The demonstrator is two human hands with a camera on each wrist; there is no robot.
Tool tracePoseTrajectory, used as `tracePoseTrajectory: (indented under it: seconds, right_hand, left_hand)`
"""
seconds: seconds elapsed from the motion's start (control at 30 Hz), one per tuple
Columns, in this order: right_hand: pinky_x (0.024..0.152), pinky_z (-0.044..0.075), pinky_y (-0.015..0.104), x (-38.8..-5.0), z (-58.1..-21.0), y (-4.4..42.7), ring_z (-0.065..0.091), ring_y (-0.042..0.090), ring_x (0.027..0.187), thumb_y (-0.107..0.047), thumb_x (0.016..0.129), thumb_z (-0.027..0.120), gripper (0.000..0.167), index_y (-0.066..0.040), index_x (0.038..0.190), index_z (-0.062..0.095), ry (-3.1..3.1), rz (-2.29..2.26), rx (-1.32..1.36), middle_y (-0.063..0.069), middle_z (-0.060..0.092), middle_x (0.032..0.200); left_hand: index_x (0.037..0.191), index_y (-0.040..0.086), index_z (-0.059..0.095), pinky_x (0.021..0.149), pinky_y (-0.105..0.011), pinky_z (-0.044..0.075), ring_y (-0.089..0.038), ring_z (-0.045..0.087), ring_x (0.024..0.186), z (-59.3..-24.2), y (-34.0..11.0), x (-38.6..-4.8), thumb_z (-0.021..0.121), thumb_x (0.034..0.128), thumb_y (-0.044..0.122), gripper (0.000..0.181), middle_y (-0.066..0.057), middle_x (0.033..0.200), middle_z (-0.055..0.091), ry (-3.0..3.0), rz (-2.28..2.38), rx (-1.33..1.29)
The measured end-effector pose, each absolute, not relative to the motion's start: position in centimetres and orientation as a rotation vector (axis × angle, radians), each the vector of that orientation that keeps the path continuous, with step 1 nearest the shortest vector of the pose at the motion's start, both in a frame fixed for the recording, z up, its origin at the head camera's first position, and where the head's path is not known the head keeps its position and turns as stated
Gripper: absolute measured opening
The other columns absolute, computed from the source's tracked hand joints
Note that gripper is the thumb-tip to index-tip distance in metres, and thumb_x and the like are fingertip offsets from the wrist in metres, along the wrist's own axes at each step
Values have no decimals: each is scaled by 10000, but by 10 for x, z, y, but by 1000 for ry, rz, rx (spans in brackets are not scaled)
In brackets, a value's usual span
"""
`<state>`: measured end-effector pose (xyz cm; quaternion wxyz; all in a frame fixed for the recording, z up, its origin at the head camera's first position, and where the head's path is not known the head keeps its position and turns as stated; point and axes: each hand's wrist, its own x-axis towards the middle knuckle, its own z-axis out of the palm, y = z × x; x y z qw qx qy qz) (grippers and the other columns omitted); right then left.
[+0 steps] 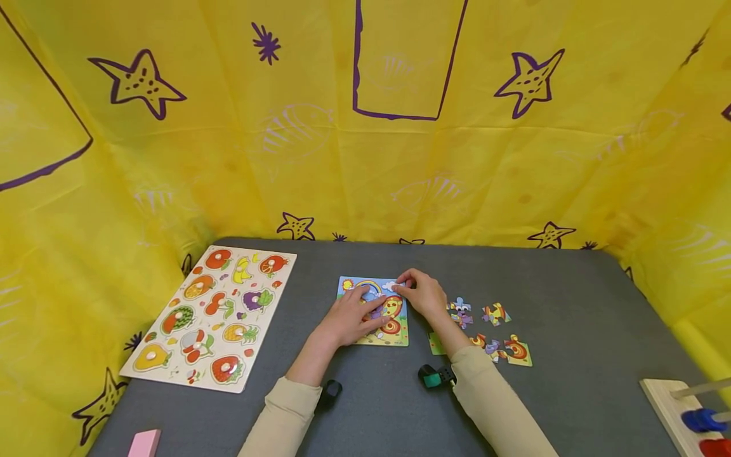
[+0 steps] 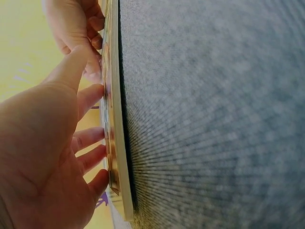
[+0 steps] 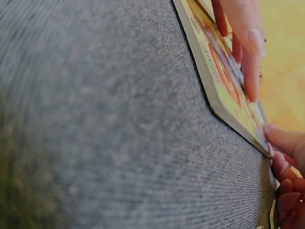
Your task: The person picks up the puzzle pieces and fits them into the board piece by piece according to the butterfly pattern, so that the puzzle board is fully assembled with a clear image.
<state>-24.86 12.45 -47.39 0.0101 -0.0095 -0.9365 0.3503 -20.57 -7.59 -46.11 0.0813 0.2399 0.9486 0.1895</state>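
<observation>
"Fingers?"
"Left hand (image 1: 349, 318) spread on the puzzle (image 1: 401, 334), frame centre, hiding its middle; right hand (image 1: 425, 294) pinches its upper right corner."
"Beyond?"
"Forearm (image 1: 455, 337) partly covers loose pieces (image 1: 518, 352); abacus (image 1: 669, 406) cut off, lower right."
"Writing?"
"Puzzle's print, illegible."

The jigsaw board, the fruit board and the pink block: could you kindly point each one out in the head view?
Jigsaw board (image 1: 388, 343): head view, its near rim.
Fruit board (image 1: 202, 322): head view, bare surface near its middle.
Pink block (image 1: 144, 443): head view, its top face.
</observation>
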Motion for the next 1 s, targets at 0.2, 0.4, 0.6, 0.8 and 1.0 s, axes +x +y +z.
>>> tracePoseTrajectory:
  seconds: [0.2,0.4,0.6,0.8,1.0]
  right_hand:
    - [607,326,319,-249,-478,124,504,172,679,-354,863,746,175,-222,928,652,-2888,1071,12,-59,547,753]
    - [672,351,344,-249,-476,129,514,189,777,-349,883,724,134,-228,935,702,-2947,1106,95,-29,557,829]
    - [698,370,324,-249,-473,138,483,184,779,-250,844,778,169,-173,987,730,-2965,1259,251,5,570,893]
    - [685,365,316,-248,-471,141,459,181,748,-234,803,818,222,-157,991,729,-2949,1295,298,13,566,901]
    - [680,373,310,-246,-471,141,465,177,745,-226,807,814,211,-147,987,737,-2924,1267,309,18,574,893]
  left_hand:
    - [1448,268,495,1073,-550,310,-335,334,1363,-462,-76,-206,527,959,528,555,-150,1501,345,2851,535,731]
    - [1437,269,512,1080,-541,301,-324,341,1364,-461,-76,-206,524,965,517,533,-149,1492,360,2868,518,752]
    - [1442,252,507,1096,-545,271,-338,310,1375,-464,-75,-207,520,962,526,553,-154,1495,351,2874,521,741]
    - [1440,252,509,1106,-559,236,-357,271,1385,-466,-75,-208,508,962,539,558,-156,1500,339,2867,552,732]
    - [1449,232,498,1117,-557,211,-358,242,1396,-465,-73,-208,499,966,540,573,-167,1510,315,2835,595,723]
